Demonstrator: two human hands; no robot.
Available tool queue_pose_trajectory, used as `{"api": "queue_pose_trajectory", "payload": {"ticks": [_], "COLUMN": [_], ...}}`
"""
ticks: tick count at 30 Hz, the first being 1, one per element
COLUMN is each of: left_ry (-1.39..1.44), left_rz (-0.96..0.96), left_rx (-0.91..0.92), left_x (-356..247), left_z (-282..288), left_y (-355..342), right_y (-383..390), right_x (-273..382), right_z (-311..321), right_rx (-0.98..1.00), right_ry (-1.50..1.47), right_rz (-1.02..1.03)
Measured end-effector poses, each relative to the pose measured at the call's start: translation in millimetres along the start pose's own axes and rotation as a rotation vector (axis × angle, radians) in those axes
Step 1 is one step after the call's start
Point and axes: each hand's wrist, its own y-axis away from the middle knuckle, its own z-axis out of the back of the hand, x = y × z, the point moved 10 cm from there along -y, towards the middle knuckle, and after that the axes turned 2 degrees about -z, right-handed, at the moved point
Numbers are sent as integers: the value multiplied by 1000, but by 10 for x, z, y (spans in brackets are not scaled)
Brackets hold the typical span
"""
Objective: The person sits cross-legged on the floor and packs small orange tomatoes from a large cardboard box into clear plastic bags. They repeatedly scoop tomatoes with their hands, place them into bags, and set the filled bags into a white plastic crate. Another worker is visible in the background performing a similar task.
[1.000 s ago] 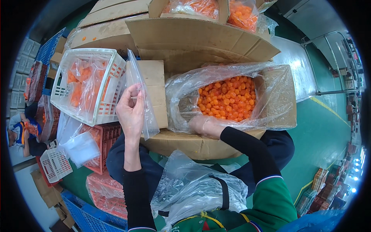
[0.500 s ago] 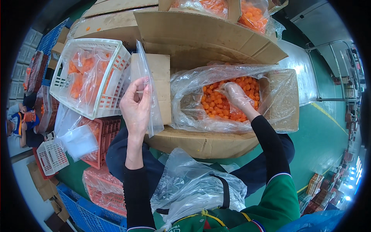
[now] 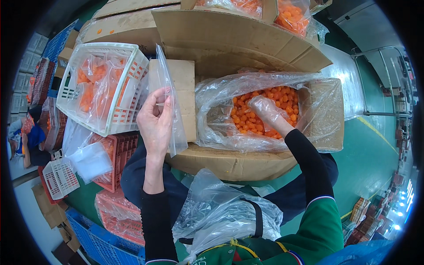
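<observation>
In front of me stands a cardboard box (image 3: 326,99) lined with clear plastic film (image 3: 212,95). Small glossy round orange pieces (image 3: 247,121), seemingly fruit, fill part of it. My right hand (image 3: 264,109), in a thin clear glove, is among the pieces with its fingers curled inward; whatever lies in them is hidden. My left hand (image 3: 155,117) is bare and pinches the edge of a clear flat plastic bag (image 3: 176,128) between thumb and fingers. That bag hangs upright beside the box's left end, before a cardboard flap (image 3: 183,92).
A white basket (image 3: 110,119) with bagged orange pieces (image 3: 90,95) stands at left. Below it are red crates (image 3: 127,154) and a stack of clear bags (image 3: 90,161). More bagged pieces (image 3: 291,17) sit beyond the box. A metal cart rail (image 3: 382,114) is at right; another person (image 3: 27,139) sits far left.
My right hand has shifted slightly left among the orange pieces, its fingers more curled. My left hand and its bag stay in place. At far left, the other person's hands have moved.
</observation>
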Motion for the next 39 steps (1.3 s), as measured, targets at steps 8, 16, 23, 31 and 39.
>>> {"api": "queue_pose_trajectory", "payload": {"ticks": [8, 16, 23, 31, 39], "left_ry": [22, 33, 14, -11, 107], "left_rz": [16, -2, -11, -17, -28], "left_rx": [-26, -33, -23, -27, -47], "left_x": [8, 8, 22, -31, -3], "left_z": [11, 7, -20, 17, -52], "left_y": [3, -13, -17, -29, -27], "right_y": [90, -43, 78, 194, -776], "right_x": [-76, -264, -353, 185, 606], "right_z": [68, 15, 159, 676, 1696], "right_rx": [-72, 69, 64, 64, -505], "right_ry": [-403, -360, -497, -1221, -450], "right_rz": [-206, -234, -370, -269, -24]}}
